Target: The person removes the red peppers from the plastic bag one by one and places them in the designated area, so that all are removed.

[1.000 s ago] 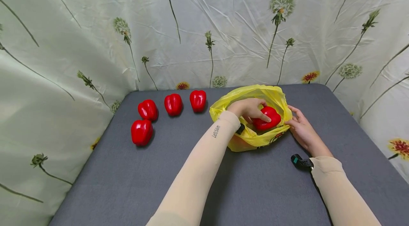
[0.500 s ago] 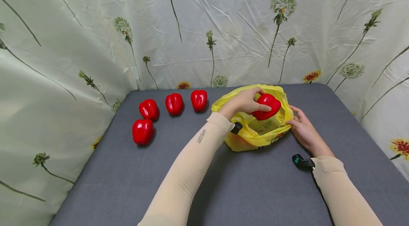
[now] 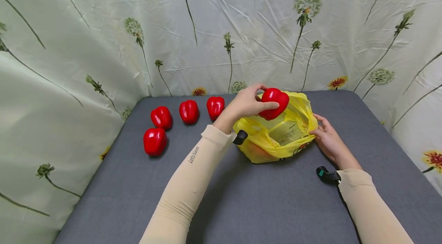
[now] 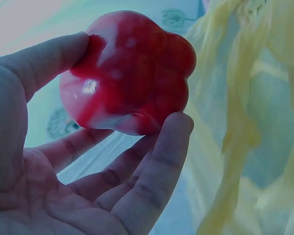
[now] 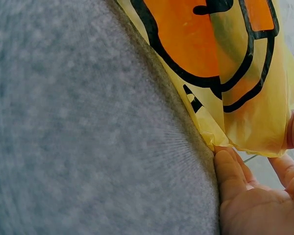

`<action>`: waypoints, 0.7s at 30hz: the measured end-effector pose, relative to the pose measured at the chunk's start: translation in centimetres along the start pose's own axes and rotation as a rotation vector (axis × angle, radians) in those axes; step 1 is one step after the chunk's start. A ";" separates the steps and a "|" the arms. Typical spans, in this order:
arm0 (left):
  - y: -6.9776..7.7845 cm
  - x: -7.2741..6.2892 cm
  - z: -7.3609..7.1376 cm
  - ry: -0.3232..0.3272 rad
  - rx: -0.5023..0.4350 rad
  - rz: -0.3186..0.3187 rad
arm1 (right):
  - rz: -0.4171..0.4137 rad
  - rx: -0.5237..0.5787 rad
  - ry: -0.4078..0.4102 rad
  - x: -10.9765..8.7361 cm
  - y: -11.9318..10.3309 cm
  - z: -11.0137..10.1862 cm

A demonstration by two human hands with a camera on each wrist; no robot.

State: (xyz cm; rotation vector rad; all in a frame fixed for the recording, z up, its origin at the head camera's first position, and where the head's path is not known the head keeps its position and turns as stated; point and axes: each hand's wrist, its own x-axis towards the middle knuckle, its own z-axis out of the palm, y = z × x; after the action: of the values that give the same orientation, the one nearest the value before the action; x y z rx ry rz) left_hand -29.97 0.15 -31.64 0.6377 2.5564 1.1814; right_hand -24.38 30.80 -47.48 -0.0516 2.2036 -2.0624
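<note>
A glossy red bell pepper (image 3: pixel 274 104) is gripped between the thumb and fingers of my left hand (image 3: pixel 248 102), raised over the left rim of a yellow plastic bag (image 3: pixel 262 152). In the left wrist view, the thumb presses one side of the bell pepper (image 4: pixel 127 73) and the fingertips support the other. The bag gapes upward, and a flat panel with small print shows on its inside. My right hand (image 3: pixel 329 140) pinches the bag's right rim. Up close in the right wrist view, the bag's orange and black print (image 5: pixel 186 39) stands above that hand's fingers (image 5: pixel 230 171).
To the left on the grey table (image 3: pixel 114 190) stand several more red bell peppers, one at the front (image 3: pixel 154 141) and another (image 3: pixel 215 107) nearest the bag. A flowered curtain (image 3: pixel 193 60) hangs behind and at both sides. Each wrist bears a black strap (image 3: pixel 326 175).
My left hand has lifted the bell pepper up out of the bag and moved it leftward, uncovering the bag's inside. The right hand has stayed on the rim.
</note>
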 end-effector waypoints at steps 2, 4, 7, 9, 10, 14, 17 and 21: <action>-0.3 -0.6 -0.8 0.017 -0.001 -0.016 | 0.005 -0.002 -0.003 0.0 -0.1 0.0; -0.7 -1.2 -1.6 0.032 -0.009 -0.033 | 0.012 -0.006 -0.004 0.0 -0.1 0.0; -1.4 -2.2 -2.6 0.060 -0.034 -0.062 | 0.027 -0.018 -0.002 -0.1 -0.2 0.1; -2.0 -3.0 -3.2 0.085 -0.043 -0.075 | 0.031 -0.021 0.002 -0.1 -0.3 0.1; -2.3 -3.4 -3.5 0.098 -0.046 -0.083 | 0.033 -0.023 0.001 -0.1 -0.3 0.1; -3.7 -5.0 -4.5 0.152 -0.056 -0.108 | 0.043 -0.033 0.001 -0.1 -0.4 0.2; -4.6 -6.1 -5.1 0.184 -0.072 -0.137 | 0.045 -0.036 0.005 0.0 -0.4 0.3; -5.9 -7.6 -6.0 0.214 -0.097 -0.185 | 0.031 -0.020 0.006 0.0 -0.3 0.3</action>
State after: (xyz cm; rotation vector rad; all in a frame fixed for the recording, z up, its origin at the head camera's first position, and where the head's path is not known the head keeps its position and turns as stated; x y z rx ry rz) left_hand -27.41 -10.91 -31.97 0.2579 2.6400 1.3619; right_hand -24.33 30.51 -47.22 -0.0130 2.2149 -2.0269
